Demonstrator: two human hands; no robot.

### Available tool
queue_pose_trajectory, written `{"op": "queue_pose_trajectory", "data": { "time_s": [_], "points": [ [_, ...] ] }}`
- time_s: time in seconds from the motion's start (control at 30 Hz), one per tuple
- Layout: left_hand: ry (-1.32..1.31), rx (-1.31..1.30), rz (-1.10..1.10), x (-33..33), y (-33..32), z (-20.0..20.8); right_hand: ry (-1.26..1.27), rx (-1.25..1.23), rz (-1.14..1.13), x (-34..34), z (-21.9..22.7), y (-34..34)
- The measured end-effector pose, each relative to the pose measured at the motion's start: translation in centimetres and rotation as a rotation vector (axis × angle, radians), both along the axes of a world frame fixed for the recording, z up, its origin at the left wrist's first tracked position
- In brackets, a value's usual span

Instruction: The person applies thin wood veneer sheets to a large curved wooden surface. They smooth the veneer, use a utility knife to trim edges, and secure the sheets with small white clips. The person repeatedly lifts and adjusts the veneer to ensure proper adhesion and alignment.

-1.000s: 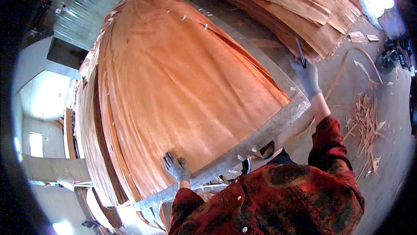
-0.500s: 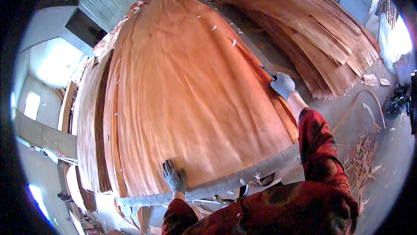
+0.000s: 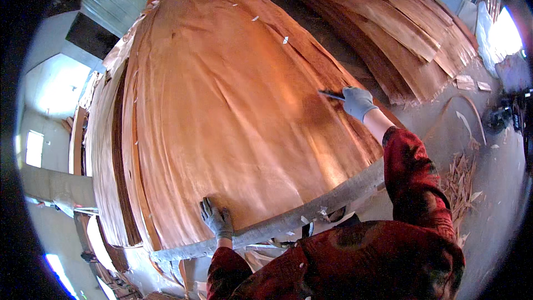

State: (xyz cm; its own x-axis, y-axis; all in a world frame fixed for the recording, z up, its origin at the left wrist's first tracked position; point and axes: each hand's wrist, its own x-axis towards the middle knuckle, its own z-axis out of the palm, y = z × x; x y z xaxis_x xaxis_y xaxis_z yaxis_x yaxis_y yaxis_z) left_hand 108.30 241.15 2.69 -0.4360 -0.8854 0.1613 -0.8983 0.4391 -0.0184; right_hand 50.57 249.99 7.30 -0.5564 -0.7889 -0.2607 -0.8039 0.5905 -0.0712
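Observation:
A broad orange-brown sheet of wood veneer (image 3: 222,117) covers the worktable in front of me, with long ripples running away from me. My left hand (image 3: 216,219), in a grey glove, rests on the sheet close to the near edge, fingers stretched and slightly spread. Over the sheet's right side, my gloved right hand (image 3: 360,103) is closed round a slim knife (image 3: 331,95). Its dark blade points left, above or against the veneer; I cannot tell whether it touches. Small white tape pieces (image 3: 285,39) dot the far right part of the sheet.
A grey table edge (image 3: 311,209) runs along the near side. Another veneer stack (image 3: 383,33) lies at the far right. More layered sheets (image 3: 105,178) stand along the left. Veneer scraps (image 3: 459,180) litter the floor on the right.
My right hand has turned the knife so its blade points more to the left, over the veneer. Veneer now covers the grey strip along the right side. My left hand stays flat.

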Motion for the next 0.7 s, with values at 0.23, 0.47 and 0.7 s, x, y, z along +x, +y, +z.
{"op": "queue_pose_trajectory", "data": {
  "time_s": [0.23, 0.47, 0.7],
  "points": [
    [-0.023, -0.028, -0.002, 0.5, 0.4, 0.3, 0.08, -0.466, -0.015, 7.1, 3.2, 2.7],
    [0.003, -0.115, -0.087, 1.5, -0.2, -0.9, 0.114, -0.375, 0.179, 11.0, -1.7, 5.4],
    [0.028, -0.089, -0.097, 0.4, -0.3, -0.8, -0.01, -0.594, -0.009, 9.5, -2.9, 8.7]
  ]
}}
